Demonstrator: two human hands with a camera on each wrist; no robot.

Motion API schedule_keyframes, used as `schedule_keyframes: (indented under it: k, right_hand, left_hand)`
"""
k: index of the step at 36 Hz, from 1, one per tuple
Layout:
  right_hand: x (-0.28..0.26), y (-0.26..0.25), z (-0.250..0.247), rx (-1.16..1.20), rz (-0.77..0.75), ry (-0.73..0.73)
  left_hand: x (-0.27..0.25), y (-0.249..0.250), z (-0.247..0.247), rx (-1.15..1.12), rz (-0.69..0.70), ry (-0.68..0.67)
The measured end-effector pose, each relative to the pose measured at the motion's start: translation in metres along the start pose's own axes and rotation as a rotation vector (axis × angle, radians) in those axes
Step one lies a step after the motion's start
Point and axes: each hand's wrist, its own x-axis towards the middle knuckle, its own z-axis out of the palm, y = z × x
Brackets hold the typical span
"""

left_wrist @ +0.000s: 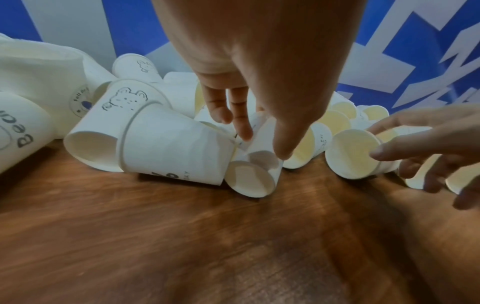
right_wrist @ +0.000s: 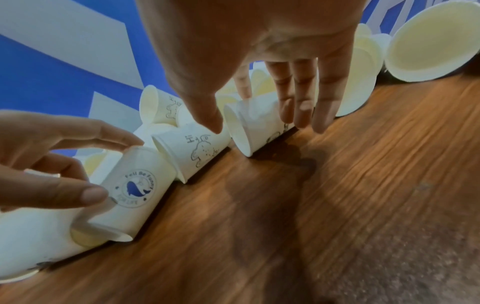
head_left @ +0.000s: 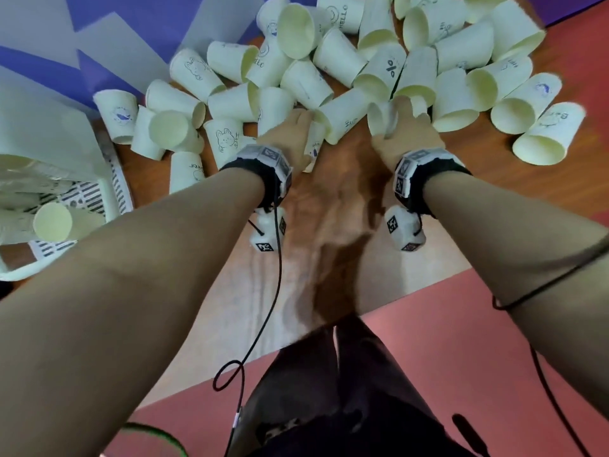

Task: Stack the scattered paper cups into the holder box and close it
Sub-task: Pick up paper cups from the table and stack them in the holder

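Several white paper cups (head_left: 339, 57) lie scattered on their sides across the far half of a wooden table (head_left: 329, 232). My left hand (head_left: 308, 127) reaches down on a cup with a blue whale print (right_wrist: 135, 185), thumb on its side and forefinger on top; the left wrist view shows that cup's open mouth (left_wrist: 249, 179) under my left hand (left_wrist: 262, 144). My right hand (right_wrist: 257, 123) straddles another lying cup (right_wrist: 249, 142), thumb near its rim and fingers down its far side. The head view shows this cup (head_left: 379, 118) at my right hand (head_left: 392, 117).
A white slotted basket (head_left: 113, 183) at the table's left edge holds a plastic bag and more cups. A blue and white patterned surface (head_left: 99, 34) lies behind the pile. The near table edge meets a red floor (head_left: 461, 341). Cables hang from both wrists.
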Motion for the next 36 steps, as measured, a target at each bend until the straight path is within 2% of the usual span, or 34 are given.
schedule_keyframes:
  k: [3,6,14,20,25,31,36]
  right_hand:
    - [-0.005,-0.003,0.010,-0.079,0.010,0.134]
    - [-0.005,0.004,0.017,-0.141,-0.032,0.203]
    - [-0.013,0.012,0.013,-0.147,-0.056,0.185]
    - [-0.047,0.021,-0.006,-0.162,-0.071,0.089]
    - [-0.083,0.002,-0.045,-0.139,-0.131,-0.019]
    - [-0.143,-0.047,-0.089,0.053,-0.356,0.046]
    - [-0.205,-0.091,-0.092,0.203,-0.505,0.065]
  left_hand:
    - [0.005,-0.005,0.008,-0.055,0.001,0.002]
    - [0.005,-0.003,0.008,-0.069,-0.019,-0.004]
    - [0.003,-0.006,0.005,-0.003,0.015,0.009]
    - [-0.029,-0.003,-0.009,0.034,-0.034,0.038]
    - [-0.081,0.006,-0.056,0.034,-0.094,0.172]
    - [-0.176,-0.003,-0.121,0.047,-0.200,0.394]
    - [-0.258,-0.026,-0.141,0.087,-0.318,0.413]
